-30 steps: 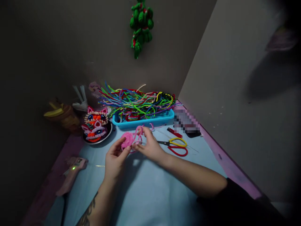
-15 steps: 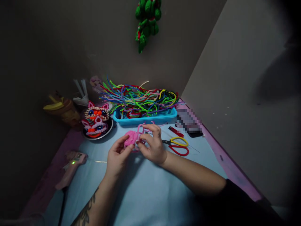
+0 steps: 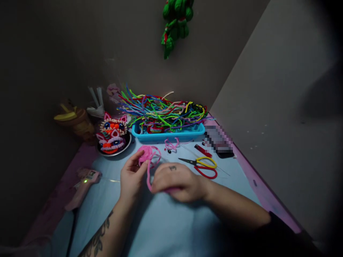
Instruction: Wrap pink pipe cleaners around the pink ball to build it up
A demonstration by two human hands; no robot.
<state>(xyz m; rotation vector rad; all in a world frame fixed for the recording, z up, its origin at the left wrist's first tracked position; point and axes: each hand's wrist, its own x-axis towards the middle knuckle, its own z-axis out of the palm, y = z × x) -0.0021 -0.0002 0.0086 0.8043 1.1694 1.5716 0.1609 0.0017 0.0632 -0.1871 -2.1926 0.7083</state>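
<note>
My left hand pinches a round pink coil of pipe cleaner between thumb and fingers, above the middle of the table. From the coil a loose pink pipe cleaner strand runs down to my right hand, whose fingers are closed on it; the hand is slightly blurred. Some of the strand shows below the fingers. Another small tangle of pink pipe cleaner lies on the table behind my hands. Scissors with yellow and red handles rest just beyond my right hand.
A blue tray heaped with colourful pipe cleaners stands at the back. Left of it, a metal bowl holds fuzzy animal-face figures. A glue gun lies at left. A red lighter-like object and phone are at right.
My right hand has moved down and toward me, drawing the pink strand away from the coil. My left hand keeps hold of the coil. The view has shifted slightly.
</note>
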